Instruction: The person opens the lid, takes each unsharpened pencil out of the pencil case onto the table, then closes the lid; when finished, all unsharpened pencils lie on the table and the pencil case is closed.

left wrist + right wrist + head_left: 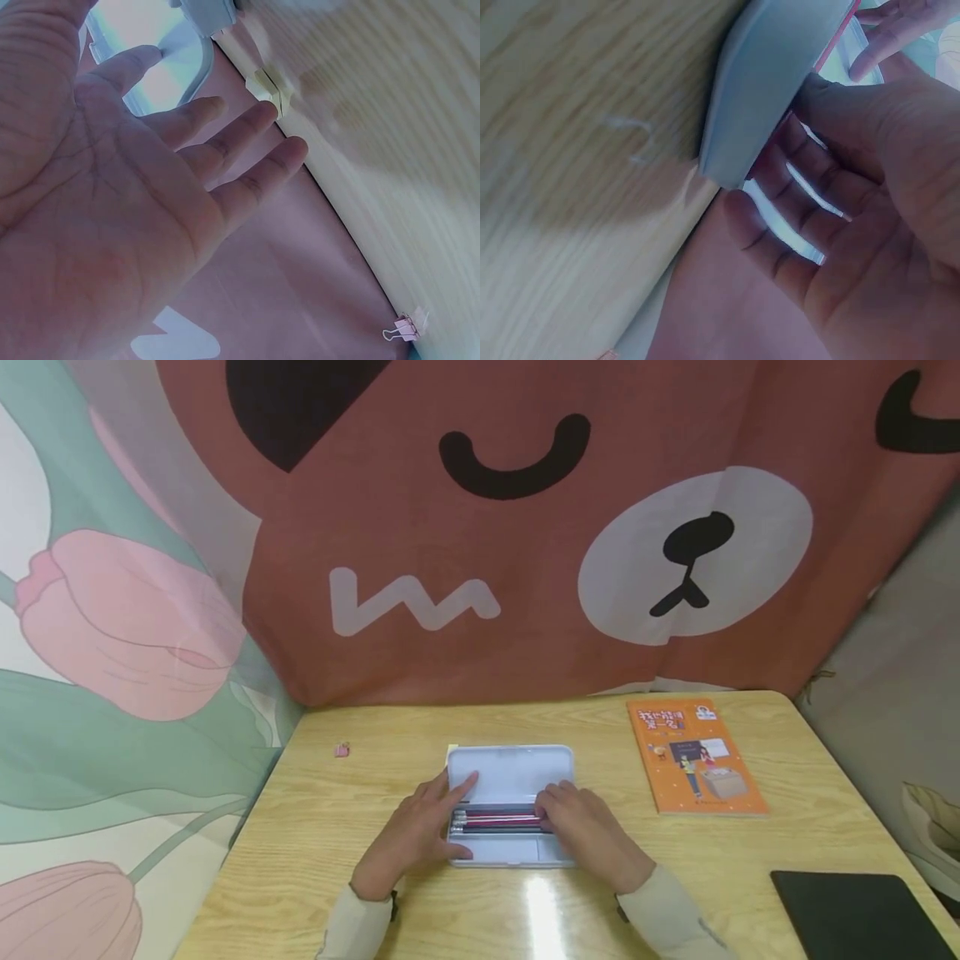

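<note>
An open, pale grey-white, rounded-corner plastic pencil case lies flat on the light wood-grain desk, near the middle of its front half, its lid folded back away from the person and a row of red and dark pencils lying lengthwise in the tray. The left hand rests at the case's left end with fingers spread and nearly straight, the forefinger reaching onto the lid's inner face; it holds nothing. The right hand lies over the case's right end, fingers loosely bent across the pencil tips and the tray's edge; the right wrist view shows them lying along the thin wall, though whether they actually pinch it I cannot tell. The case looks light, stiff and smooth (likely to slide on the glossy desk), so it would best be steadied by its long sides or its two ends, while the loose pencils could roll and want a pinch at mid-shaft. Just behind the case's left rear corner peeks a small yellow folded paper. Farther left of the case lies a tiny pink binder clip; to its right an orange paperback book, and beyond that, nearer the person, a flat black pad.
</note>
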The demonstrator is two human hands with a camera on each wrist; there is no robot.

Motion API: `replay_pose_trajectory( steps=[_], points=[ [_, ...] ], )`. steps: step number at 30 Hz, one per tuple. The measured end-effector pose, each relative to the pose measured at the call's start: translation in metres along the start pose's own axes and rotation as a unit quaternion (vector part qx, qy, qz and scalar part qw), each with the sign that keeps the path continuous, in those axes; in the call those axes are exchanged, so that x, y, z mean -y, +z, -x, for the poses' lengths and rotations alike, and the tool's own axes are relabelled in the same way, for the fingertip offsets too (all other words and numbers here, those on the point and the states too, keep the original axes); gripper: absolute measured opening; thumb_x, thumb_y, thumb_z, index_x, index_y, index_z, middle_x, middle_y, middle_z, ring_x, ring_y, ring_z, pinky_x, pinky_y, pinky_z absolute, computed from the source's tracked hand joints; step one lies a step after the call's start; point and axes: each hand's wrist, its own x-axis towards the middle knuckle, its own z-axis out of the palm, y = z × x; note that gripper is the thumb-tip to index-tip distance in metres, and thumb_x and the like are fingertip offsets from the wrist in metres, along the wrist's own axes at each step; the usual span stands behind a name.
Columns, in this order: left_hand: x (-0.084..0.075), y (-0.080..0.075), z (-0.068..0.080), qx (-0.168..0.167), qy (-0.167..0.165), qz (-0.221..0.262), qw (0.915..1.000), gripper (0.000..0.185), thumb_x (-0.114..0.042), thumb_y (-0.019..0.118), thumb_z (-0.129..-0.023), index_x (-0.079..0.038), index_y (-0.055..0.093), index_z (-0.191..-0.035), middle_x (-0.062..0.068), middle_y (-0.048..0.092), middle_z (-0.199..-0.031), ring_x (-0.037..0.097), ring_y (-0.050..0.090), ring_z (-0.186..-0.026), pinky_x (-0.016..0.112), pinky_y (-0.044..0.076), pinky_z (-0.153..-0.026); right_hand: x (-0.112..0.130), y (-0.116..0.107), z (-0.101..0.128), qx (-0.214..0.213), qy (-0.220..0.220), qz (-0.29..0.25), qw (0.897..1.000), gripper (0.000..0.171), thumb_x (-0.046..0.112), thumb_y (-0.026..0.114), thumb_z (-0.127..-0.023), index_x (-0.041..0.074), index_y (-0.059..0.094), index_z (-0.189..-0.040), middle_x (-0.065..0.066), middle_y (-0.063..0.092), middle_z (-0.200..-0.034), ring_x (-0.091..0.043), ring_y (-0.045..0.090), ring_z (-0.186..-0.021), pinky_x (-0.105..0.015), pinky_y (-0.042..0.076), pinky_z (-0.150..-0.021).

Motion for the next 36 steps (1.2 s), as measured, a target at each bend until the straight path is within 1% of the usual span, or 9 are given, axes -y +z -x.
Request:
replay_pose_trajectory(
  steps=[5,9,11,14,19,25,28,31,36],
  points=[
    [0.001,0.0,0.0,0.007,-0.005,0.001,1.0,0.115,-0.037,0.102,-0.077,-0.021,0.041,-0.172,0.028,0.034,-0.175,0.052,0.049,-0.148,0.071,0.045,-0.117,-0.004,-0.011,0.004,-0.001,0.0,-0.02,1.0,0.017,0.003,0.083,-0.095,0.016,0.072,-0.096,0.008,0.069,-0.091,-0.012,0.056,-0.084,-0.027,0.05,-0.07],
    [0.001,0.0,0.0,0.009,-0.005,0.005,0.9999,0.114,-0.037,0.102,-0.078,-0.021,0.041,-0.173,0.028,0.034,-0.176,0.053,0.049,-0.148,0.071,0.046,-0.116,-0.014,-0.025,0.017,-0.03,0.001,-0.024,0.999,0.021,0.001,0.087,-0.091,0.016,0.074,-0.098,0.007,0.07,-0.095,-0.012,0.058,-0.087,-0.028,0.053,-0.072],
    [0.001,0.001,0.0,0.007,-0.004,0.007,0.9999,0.114,-0.036,0.102,-0.078,-0.021,0.041,-0.172,0.028,0.034,-0.176,0.053,0.049,-0.147,0.071,0.046,-0.116,-0.021,-0.031,0.028,-0.045,0.007,-0.02,0.999,0.024,0.003,0.091,-0.088,0.017,0.075,-0.099,0.008,0.071,-0.096,-0.01,0.06,-0.088,-0.027,0.054,-0.072],
    [0.002,0.002,0.0,0.009,-0.007,0.006,0.9999,0.113,-0.037,0.102,-0.079,-0.022,0.04,-0.173,0.027,0.032,-0.177,0.052,0.049,-0.148,0.069,0.046,-0.118,-0.035,-0.038,0.047,-0.054,0.022,-0.01,0.998,0.029,0.005,0.095,-0.083,0.019,0.076,-0.099,0.011,0.07,-0.097,-0.009,0.062,-0.089,-0.026,0.056,-0.072],
    [0.002,0.002,0.0,0.013,-0.019,0.006,0.9997,0.113,-0.037,0.101,-0.08,-0.024,0.039,-0.174,0.024,0.03,-0.179,0.05,0.048,-0.15,0.068,0.045,-0.119,-0.061,-0.05,0.083,-0.058,0.047,0.0,0.997,0.03,0.004,0.095,-0.082,0.024,0.077,-0.095,0.014,0.066,-0.092,-0.005,0.061,-0.084,-0.023,0.054,-0.065],
    [0.001,0.0,0.0,0.013,-0.022,0.009,0.9996,0.113,-0.036,0.101,-0.08,-0.025,0.038,-0.174,0.023,0.03,-0.179,0.05,0.047,-0.151,0.068,0.045,-0.119,-0.086,-0.067,0.123,-0.023,0.111,0.009,0.994,0.034,0.0,0.092,-0.085,0.028,0.076,-0.095,0.018,0.063,-0.094,0.0,0.059,-0.085,-0.022,0.054,-0.065],
    [0.001,-0.001,0.001,0.013,-0.022,0.01,0.9996,0.113,-0.036,0.101,-0.081,-0.025,0.038,-0.174,0.024,0.03,-0.179,0.05,0.047,-0.151,0.068,0.045,-0.118,-0.094,-0.07,0.136,-0.015,0.128,0.013,0.992,0.035,-0.001,0.092,-0.084,0.028,0.076,-0.093,0.019,0.064,-0.095,0.001,0.058,-0.086,-0.025,0.056,-0.067],
    [0.0,-0.002,0.001,0.017,-0.026,0.01,0.9995,0.113,-0.036,0.101,-0.081,-0.025,0.038,-0.174,0.023,0.03,-0.179,0.05,0.046,-0.152,0.068,0.045,-0.119,-0.098,-0.069,0.143,-0.001,0.134,0.015,0.991,0.033,-0.001,0.092,-0.084,0.027,0.077,-0.092,0.018,0.064,-0.093,0.0,0.059,-0.086,-0.027,0.057,-0.069],
    [-0.001,-0.001,0.001,0.021,-0.028,0.013,0.9993,0.113,-0.036,0.101,-0.081,-0.025,0.038,-0.174,0.024,0.029,-0.18,0.05,0.046,-0.152,0.068,0.045,-0.119,-0.098,-0.066,0.144,0.033,0.144,0.031,0.989,0.031,0.003,0.092,-0.086,0.028,0.076,-0.092,0.018,0.063,-0.092,-0.005,0.061,-0.088,-0.031,0.058,-0.073]
  ],
)
